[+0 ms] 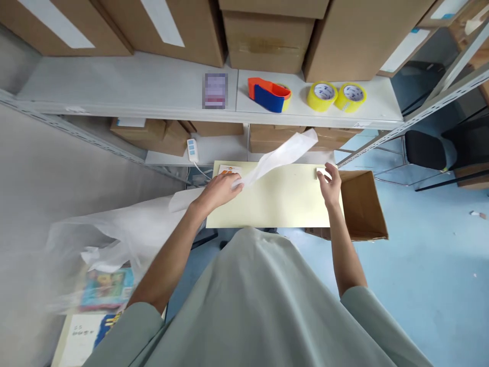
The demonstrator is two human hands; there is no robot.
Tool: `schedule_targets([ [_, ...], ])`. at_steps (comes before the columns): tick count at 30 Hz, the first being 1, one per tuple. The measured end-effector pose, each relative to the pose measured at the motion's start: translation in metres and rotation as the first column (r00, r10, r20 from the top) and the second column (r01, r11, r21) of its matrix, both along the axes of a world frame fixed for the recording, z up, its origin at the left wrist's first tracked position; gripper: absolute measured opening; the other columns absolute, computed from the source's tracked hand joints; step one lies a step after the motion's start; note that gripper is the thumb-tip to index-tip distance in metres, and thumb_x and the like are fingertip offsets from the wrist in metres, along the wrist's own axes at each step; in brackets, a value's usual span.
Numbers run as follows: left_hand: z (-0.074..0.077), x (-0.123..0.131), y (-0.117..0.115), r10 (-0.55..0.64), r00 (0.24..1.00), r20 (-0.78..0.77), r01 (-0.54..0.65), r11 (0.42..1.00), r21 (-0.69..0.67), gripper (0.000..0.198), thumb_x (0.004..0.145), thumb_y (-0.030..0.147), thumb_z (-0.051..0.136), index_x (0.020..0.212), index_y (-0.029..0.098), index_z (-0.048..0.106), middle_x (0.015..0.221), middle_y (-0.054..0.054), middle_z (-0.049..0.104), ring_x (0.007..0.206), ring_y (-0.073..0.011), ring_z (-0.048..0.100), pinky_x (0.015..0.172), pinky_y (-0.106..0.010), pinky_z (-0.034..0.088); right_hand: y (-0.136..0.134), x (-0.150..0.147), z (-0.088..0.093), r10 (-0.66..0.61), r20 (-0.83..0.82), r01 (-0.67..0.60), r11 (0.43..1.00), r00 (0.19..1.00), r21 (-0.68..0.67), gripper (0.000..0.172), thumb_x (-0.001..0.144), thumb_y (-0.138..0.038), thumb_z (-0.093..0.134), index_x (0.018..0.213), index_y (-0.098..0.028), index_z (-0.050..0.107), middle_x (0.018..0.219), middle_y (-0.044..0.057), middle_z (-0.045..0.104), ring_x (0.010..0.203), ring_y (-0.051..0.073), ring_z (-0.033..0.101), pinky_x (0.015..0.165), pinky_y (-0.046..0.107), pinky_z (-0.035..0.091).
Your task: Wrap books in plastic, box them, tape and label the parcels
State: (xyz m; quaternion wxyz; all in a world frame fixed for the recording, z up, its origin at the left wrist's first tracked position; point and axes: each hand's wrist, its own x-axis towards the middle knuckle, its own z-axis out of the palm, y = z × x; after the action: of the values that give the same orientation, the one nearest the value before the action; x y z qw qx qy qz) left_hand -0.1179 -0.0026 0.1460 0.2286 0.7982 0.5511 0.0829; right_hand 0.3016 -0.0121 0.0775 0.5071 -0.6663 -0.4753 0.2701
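A pale yellow board [282, 204] lies flat in front of me, below the shelf. My left hand [219, 191] is closed on a long white plastic sheet [284, 153] that stretches up and right across the board's far edge. An orange and white card [228, 171] sits just beyond that hand. My right hand [330, 183] rests at the board's far right corner, fingers bent around a small white piece [320, 173].
An open cardboard box [361, 206] stands at the board's right. The white shelf [153, 86] above carries an orange and blue tape dispenser [267, 94], two yellow tape rolls [336, 96] and cartons. A white plastic bag [114, 239] and colourful packs lie at left. A black chair [428, 150] stands far right.
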Motion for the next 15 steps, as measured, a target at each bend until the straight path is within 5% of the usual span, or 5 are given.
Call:
schedule_targets([
  [3, 0.005, 0.046, 0.008, -0.05, 0.98, -0.192, 0.036, 0.997, -0.073, 0.023, 0.107, 0.033, 0.057, 0.108, 0.023, 0.078, 0.121, -0.014, 0.085, 0.117, -0.0371, 0.079, 0.094, -0.042, 0.06, 0.008, 0.001, 0.007, 0.284, 0.293, -0.306, 0.951, 0.913, 0.034, 0.062, 0.101, -0.059, 0.076, 0.154, -0.03, 0.066, 0.165, 0.016, 0.066, 0.157, 0.037, 0.06, 0.128, 0.066, 0.053],
  [7, 0.008, 0.09, 0.012, -0.151, 0.938, -0.313, 0.122, 0.986, -0.11, 0.023, 0.109, 0.028, 0.058, 0.113, 0.021, 0.08, 0.123, -0.014, 0.084, 0.117, -0.0363, 0.079, 0.096, -0.042, 0.059, 0.026, -0.039, 0.015, 0.624, 0.459, -0.655, 0.747, 0.633, -0.113, 0.065, 0.105, -0.035, 0.074, 0.168, -0.033, 0.06, 0.182, 0.01, 0.051, 0.173, 0.038, 0.042, 0.14, 0.068, 0.041],
  [11, 0.003, 0.108, 0.014, -0.23, 0.91, -0.345, 0.211, 0.973, -0.09, 0.025, 0.109, 0.024, 0.058, 0.116, 0.019, 0.081, 0.118, -0.016, 0.084, 0.115, -0.0364, 0.08, 0.099, -0.045, 0.059, 0.049, -0.076, 0.004, 0.761, 0.526, -0.796, 0.558, 0.379, -0.235, 0.054, 0.104, -0.016, 0.066, 0.157, -0.028, 0.07, 0.18, 0.011, 0.054, 0.176, 0.037, 0.038, 0.141, 0.068, 0.039],
  [15, -0.002, 0.1, 0.013, -0.234, 0.905, -0.354, 0.219, 0.972, -0.084, 0.025, 0.109, 0.024, 0.057, 0.113, 0.02, 0.081, 0.113, -0.015, 0.084, 0.11, -0.0353, 0.08, 0.097, -0.044, 0.059, 0.068, -0.084, -0.011, 0.801, 0.556, -0.828, 0.455, 0.221, -0.326, 0.027, 0.1, -0.014, 0.071, 0.124, -0.021, 0.083, 0.157, 0.016, 0.073, 0.17, 0.038, 0.048, 0.144, 0.067, 0.033],
])
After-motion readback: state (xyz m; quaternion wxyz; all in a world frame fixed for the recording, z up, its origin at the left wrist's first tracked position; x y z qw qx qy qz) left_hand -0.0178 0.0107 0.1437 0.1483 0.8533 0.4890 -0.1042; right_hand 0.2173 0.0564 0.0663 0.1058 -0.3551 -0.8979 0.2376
